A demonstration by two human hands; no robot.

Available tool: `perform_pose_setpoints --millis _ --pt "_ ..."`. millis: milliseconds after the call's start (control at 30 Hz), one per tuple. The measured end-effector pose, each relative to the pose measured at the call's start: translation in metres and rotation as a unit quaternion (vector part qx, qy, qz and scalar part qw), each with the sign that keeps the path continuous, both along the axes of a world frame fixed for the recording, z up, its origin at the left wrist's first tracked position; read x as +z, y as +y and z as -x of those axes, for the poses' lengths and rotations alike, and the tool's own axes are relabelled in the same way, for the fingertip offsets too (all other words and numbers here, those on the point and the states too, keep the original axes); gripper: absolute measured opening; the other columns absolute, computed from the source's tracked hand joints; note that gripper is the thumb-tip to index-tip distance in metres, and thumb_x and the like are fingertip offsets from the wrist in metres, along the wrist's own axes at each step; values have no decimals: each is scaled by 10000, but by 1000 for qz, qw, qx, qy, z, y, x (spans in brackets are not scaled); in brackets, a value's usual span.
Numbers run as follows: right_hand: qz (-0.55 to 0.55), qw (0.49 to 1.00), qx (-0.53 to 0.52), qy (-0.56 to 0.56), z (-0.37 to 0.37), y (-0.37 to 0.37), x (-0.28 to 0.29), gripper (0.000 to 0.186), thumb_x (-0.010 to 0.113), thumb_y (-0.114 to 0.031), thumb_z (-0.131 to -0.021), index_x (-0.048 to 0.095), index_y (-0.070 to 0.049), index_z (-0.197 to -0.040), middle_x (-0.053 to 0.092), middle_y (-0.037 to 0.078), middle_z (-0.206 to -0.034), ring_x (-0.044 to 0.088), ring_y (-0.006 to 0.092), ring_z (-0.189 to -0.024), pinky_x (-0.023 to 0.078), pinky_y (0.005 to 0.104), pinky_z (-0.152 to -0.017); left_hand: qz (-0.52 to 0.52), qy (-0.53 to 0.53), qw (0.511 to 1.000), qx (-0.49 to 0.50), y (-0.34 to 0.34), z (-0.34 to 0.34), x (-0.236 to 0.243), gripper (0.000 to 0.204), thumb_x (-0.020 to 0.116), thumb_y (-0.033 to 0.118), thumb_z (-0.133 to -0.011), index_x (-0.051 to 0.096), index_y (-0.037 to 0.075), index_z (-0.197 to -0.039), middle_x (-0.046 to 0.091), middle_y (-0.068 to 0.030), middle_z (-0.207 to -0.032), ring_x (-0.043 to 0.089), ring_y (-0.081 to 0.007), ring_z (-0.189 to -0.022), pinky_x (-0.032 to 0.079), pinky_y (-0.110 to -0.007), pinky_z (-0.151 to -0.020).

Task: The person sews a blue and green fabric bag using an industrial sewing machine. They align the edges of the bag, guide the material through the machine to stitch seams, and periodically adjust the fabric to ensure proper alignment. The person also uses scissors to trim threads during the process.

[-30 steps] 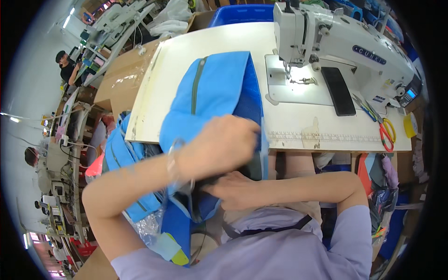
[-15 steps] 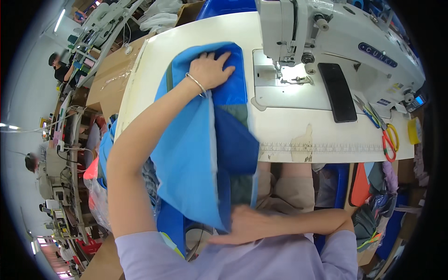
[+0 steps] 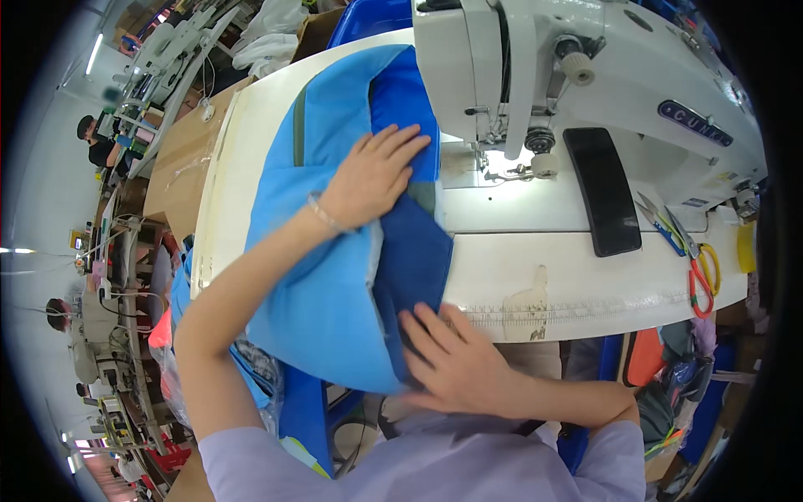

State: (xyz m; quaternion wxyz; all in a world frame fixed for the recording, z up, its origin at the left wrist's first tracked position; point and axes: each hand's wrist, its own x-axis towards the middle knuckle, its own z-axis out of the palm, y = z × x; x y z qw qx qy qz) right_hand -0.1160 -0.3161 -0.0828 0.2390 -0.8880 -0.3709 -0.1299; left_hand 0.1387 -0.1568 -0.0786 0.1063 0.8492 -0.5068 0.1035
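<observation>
A fabric piece [image 3: 314, 318] in light blue, dark blue and grey-green lies across the table's left part, its lower end hanging over the front edge. My left hand [image 3: 368, 177], with a bracelet at the wrist, is spread on the light blue layer near the inner fold, fingers reaching onto the brighter blue panel. Lower down, my right hand [image 3: 460, 360] has its fingers apart on the dark blue panel [image 3: 414, 251] near the table's front edge; its thumb side is blurred. Just right of the fabric stands a white sewing machine [image 3: 477, 75], its presser foot beside the brighter blue part.
A black phone [image 3: 600, 191] lies on the machine bed. Scissors with red and yellow handles [image 3: 701, 280] and a second cutting tool rest at the right, near a yellow roll [image 3: 745, 248]. A ruler strip [image 3: 585, 313] runs along the front edge. A cardboard box [image 3: 180, 171] stands left.
My left hand has slid nearer to me along the fabric. My right hand has moved up from the hanging corner onto the dark blue panel. The fabric's top edge has shifted, and the view has tilted.
</observation>
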Motion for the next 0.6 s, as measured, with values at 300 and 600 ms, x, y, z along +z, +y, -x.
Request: perform_pose_setpoints --millis 300,600 --pt "-80 989 -124 24 -14 -44 7 444 772 -204 -827 680 10 -1205 604 203 -1331 580 351 -1235 492 454 -1033 -51 62 995 60 -21 82 23 634 646 310 -932 478 97 -1505 458 -168 -1543 454 -412 -1339 316 -517 -1158" --pt "-54 985 -163 28 -30 -63 6 486 775 -228 -831 669 13 -1240 589 216 -1368 570 366 -1256 446 500 -1074 5 43 999 7 -46 39 4 647 657 434 -939 539 9 -1412 560 -239 -1363 493 -433 -1267 337 -536 -1123"
